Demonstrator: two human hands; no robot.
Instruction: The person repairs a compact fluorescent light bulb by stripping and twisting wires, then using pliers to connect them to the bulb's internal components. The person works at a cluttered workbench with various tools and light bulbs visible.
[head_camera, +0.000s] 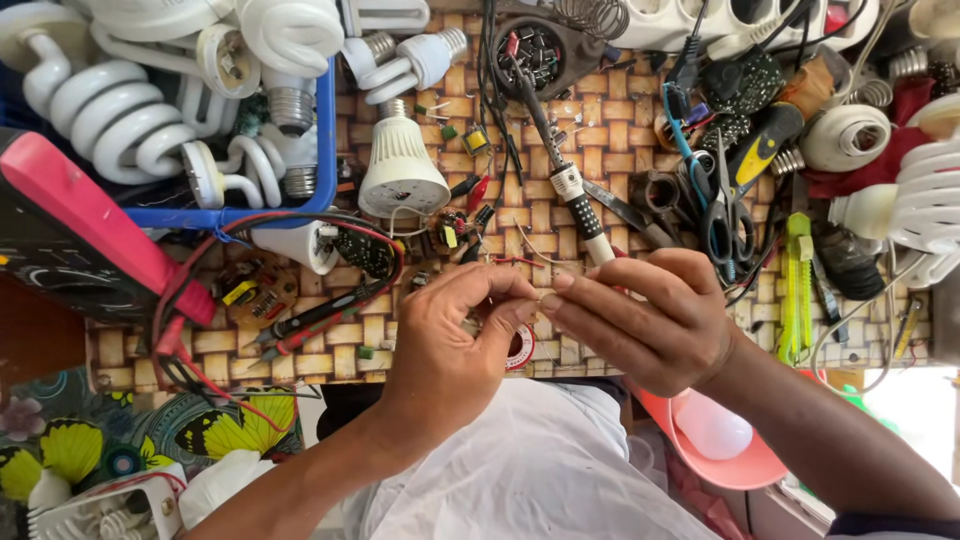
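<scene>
Two bare hands met above a woven-mat table (300, 345) crowded with lamp parts. The right hand (650, 320) gripped a soldering iron (572, 190) by its white-and-black handle; its long axis ran diagonally, the handle low in the hand and the tip pointing up and to the left toward a round tray of small components (535, 50). The left hand (450, 340) had thumb and forefinger pinched narrowly on something too small to tell, touching the right fingertips. Left of the iron lay a white LED bulb (402, 170); further left, a blue bin (325, 150) of spiral lamps. Scissors (728, 220) lay right of the iron.
</scene>
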